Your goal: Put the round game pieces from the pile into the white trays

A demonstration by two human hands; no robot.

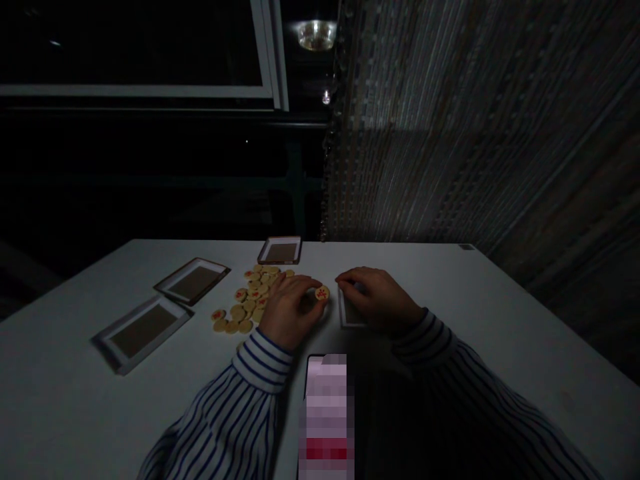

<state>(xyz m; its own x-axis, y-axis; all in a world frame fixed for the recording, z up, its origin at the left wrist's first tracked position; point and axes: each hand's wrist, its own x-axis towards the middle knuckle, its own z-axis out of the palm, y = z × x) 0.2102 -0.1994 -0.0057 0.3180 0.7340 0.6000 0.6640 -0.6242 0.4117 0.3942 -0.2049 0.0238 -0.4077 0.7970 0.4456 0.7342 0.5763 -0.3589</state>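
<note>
My left hand [289, 310] pinches a round wooden Chinese chess piece [322, 293] between thumb and fingertips, its red character showing. Beneath and beyond that hand lies a loose pile of similar pieces [250, 303], some with red characters up and others showing plain faces. To the right, my right hand [383, 299] is closed, thumb and fingers drawn together over a shallow box [350, 315] that it partly covers. Whatever those fingers hold, if anything, is hidden.
Two shallow rectangular boxes, one nearer [106, 339] and one farther [173, 288], lie at the left, with another box [280, 253] behind the pile. A lit phone [327, 407] lies at the front of the white table [500, 373]. A string curtain [425, 133] hangs behind, right.
</note>
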